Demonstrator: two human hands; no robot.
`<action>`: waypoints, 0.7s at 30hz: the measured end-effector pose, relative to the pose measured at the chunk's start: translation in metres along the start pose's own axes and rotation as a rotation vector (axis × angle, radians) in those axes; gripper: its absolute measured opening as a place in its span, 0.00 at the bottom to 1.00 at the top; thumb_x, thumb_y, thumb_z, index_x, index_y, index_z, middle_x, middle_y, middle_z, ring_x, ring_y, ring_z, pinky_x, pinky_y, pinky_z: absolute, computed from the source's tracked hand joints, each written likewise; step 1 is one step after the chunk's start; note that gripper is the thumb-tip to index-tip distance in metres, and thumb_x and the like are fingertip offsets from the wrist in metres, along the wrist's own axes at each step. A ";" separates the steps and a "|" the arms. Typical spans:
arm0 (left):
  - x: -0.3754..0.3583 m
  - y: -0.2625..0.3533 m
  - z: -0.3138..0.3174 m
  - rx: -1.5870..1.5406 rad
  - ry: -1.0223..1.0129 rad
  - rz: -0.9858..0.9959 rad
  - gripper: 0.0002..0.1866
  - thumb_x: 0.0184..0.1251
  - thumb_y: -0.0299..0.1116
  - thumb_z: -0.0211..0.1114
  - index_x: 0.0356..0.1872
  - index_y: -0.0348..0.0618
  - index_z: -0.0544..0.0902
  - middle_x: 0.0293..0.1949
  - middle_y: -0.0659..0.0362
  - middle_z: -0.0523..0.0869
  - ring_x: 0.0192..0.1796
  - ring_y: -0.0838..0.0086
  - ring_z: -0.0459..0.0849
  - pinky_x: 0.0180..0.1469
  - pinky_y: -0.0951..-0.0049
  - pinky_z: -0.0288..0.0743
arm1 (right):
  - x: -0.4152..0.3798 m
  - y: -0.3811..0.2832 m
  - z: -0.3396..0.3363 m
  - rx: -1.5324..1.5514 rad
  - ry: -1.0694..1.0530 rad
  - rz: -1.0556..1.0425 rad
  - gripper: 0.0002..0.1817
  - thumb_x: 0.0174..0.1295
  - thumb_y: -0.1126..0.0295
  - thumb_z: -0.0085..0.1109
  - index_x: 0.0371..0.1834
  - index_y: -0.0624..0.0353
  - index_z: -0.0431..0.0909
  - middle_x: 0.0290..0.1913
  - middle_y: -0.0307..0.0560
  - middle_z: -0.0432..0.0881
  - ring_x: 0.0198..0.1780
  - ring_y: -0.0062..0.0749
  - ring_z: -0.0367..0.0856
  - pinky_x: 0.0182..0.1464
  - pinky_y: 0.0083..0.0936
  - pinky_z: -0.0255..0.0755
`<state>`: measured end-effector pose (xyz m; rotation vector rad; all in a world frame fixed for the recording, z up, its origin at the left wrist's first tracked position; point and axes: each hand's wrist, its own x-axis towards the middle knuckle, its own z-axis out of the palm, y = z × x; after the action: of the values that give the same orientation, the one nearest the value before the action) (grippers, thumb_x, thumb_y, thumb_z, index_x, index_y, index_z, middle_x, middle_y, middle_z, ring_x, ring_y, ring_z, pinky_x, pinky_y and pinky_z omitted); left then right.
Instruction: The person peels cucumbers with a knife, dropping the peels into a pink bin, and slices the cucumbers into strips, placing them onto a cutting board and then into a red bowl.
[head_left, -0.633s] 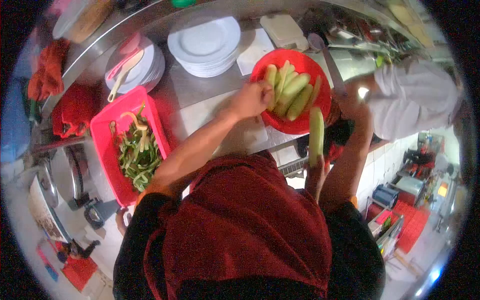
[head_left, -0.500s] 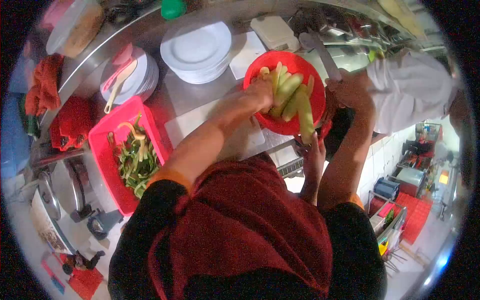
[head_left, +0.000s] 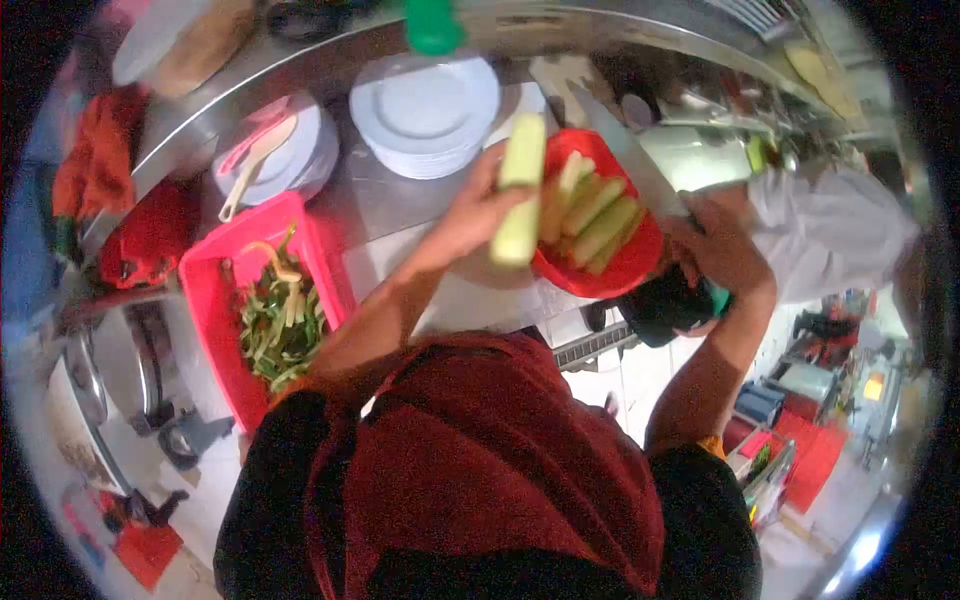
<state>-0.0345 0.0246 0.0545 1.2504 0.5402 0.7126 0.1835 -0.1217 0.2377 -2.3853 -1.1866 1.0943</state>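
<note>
With the fingers of the left hand (head_left: 478,212) bent around its middle and not fully shut because of its thickness, holding one long pale-green vegetable (head_left: 520,190); raised over the left edge of the red bowl (head_left: 645,252), in the view standing almost upright, with a small lean; impossible to tell if touching the bowl; with the fingers of the right hand (head_left: 715,240) closed, gripping a knife (head_left: 635,155) at the handle, the latter mostly hidden; pointing the broad blade forward and to the left, along the far right rim of the bowl; inside the bowl, lying side by side, several pale-green pieces (head_left: 597,208); under the left forearm and beside the bowl, on the steel counter (head_left: 355,205), a white board (head_left: 465,300); farther forward, a stack of white plates (head_left: 425,100); to the left of it, another stack of plates (head_left: 315,165), with a pale ladle (head_left: 262,160) laid on top; nearer to the body, at left, a pink basin (head_left: 215,340), containing green peelings (head_left: 285,330) in a loose heap.
</note>
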 end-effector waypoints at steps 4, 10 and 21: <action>-0.080 0.038 -0.075 -0.796 0.159 -0.146 0.27 0.72 0.56 0.48 0.58 0.43 0.72 0.40 0.55 0.80 0.38 0.69 0.80 0.39 0.64 0.78 | 0.037 -0.012 0.071 -0.666 0.323 -1.257 0.18 0.66 0.63 0.56 0.54 0.60 0.75 0.27 0.50 0.81 0.29 0.41 0.81 0.36 0.36 0.76; -0.185 0.055 -0.106 -0.680 0.703 -0.056 0.29 0.74 0.58 0.44 0.51 0.39 0.75 0.34 0.55 0.82 0.32 0.68 0.81 0.34 0.68 0.78 | 0.021 -0.128 0.191 0.054 -0.418 -0.603 0.18 0.69 0.62 0.53 0.54 0.64 0.73 0.47 0.61 0.79 0.48 0.50 0.79 0.48 0.42 0.73; -0.262 0.051 -0.111 -0.913 0.899 0.362 0.29 0.73 0.56 0.47 0.57 0.38 0.73 0.46 0.51 0.82 0.42 0.60 0.84 0.47 0.59 0.80 | -0.019 -0.161 0.285 0.197 -0.332 -1.150 0.21 0.59 0.65 0.65 0.51 0.63 0.72 0.40 0.59 0.82 0.43 0.51 0.83 0.45 0.37 0.74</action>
<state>-0.2998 -0.0890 0.0738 0.1063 0.5919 1.6211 -0.1226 -0.0608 0.1373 -1.0057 -2.0068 1.0628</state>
